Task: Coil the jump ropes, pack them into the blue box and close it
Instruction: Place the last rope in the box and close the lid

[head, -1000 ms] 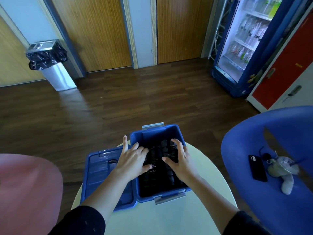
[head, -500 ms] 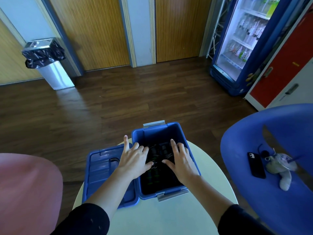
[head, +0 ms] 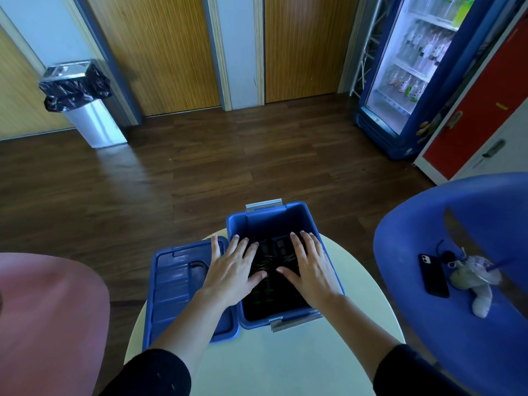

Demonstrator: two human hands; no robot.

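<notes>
An open blue box [head: 268, 218] with grey latches stands on the round pale table [head: 285, 361]. Dark coiled jump ropes [head: 271, 284] fill its inside, partly hidden under my hands. My left hand [head: 233, 270] lies flat with spread fingers over the box's left rim and the ropes. My right hand [head: 310, 267] lies flat on the ropes along the right side. The blue lid [head: 177, 290] rests upside up on the table just left of the box, under my left forearm.
A blue chair [head: 457, 224] to the right holds a black phone [head: 433, 274] and a plush toy [head: 474, 281]. A pink chair [head: 48, 310] sits at the left. Farther off are a lined bin [head: 83, 104], wooden doors and a drinks fridge [head: 405, 70].
Both hands have flattened and slid a little farther into the box, fingers straighter over the ropes. The camera view has shifted slightly.
</notes>
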